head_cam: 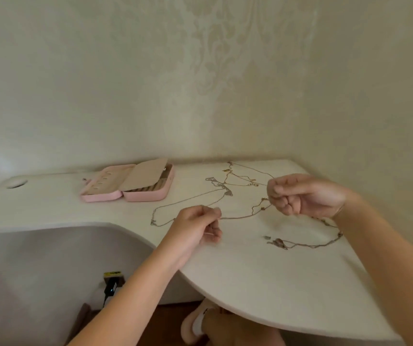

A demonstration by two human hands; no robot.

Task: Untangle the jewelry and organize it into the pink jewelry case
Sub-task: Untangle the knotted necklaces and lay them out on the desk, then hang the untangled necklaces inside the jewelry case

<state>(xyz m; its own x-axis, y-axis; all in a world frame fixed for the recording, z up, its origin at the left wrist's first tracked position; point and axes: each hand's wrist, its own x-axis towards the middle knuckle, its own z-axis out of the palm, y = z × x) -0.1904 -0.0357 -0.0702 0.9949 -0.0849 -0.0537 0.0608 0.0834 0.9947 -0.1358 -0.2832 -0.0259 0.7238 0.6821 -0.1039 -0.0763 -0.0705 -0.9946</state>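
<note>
The pink jewelry case (105,196) lies open at the back left of the white table, a beige flap over its right half. Thin chains are spread to its right. My left hand (195,226) pinches one end of a thin chain (245,214), and my right hand (298,196) pinches the other end, so it stretches between them just above the table. A silver chain (188,202) loops toward the case. Gold chains (240,177) lie near the wall. Another chain with a pendant (308,244) lies at the front right.
The white table (263,283) has a curved front edge with a cut-out on the left. A wall runs close behind it. A round cable hole (17,183) sits at the far left. Below, a plug (110,288) and my slippered foot (195,320) show on the floor.
</note>
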